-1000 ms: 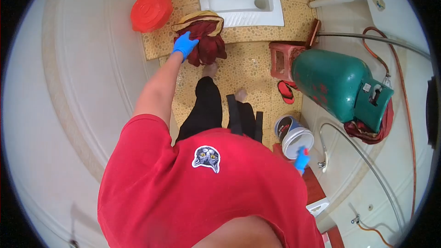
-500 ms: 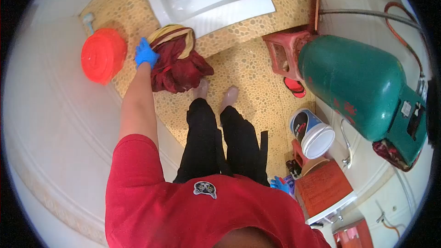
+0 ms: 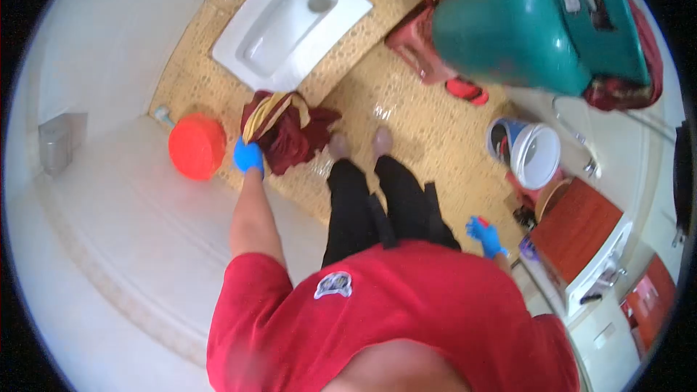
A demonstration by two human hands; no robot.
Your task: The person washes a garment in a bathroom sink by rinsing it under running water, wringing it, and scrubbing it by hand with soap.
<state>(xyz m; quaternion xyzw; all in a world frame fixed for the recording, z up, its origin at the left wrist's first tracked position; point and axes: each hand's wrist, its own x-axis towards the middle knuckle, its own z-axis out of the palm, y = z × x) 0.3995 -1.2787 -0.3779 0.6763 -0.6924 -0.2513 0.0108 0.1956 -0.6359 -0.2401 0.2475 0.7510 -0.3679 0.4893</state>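
Observation:
My left hand [image 3: 248, 157], in a blue glove, is closed on the edge of a dark red and yellow cloth [image 3: 290, 138]. The bunched cloth hangs in folds in front of my feet, near the squat toilet [image 3: 279, 29]. To the left of this hand stands a red bucket [image 3: 197, 147]. My right hand [image 3: 485, 237], also gloved in blue, is out by my right side with its fingers apart. A small red patch shows at its fingertips; what it is I cannot make out.
A big green tank [image 3: 508, 25] leans over a reddish plastic stool [image 3: 417, 43] on the right. Beside it lie a red slipper [image 3: 466, 91] and a white bucket [image 3: 539, 154]. A red-topped cabinet [image 3: 577, 229] stands by the right wall. Pebble-patterned flooring [image 3: 428, 167] looks wet in places.
The view has turned and shifted. My left hand still grips the cloth, now bunched narrower. My right hand has moved out from my side and shows more fully.

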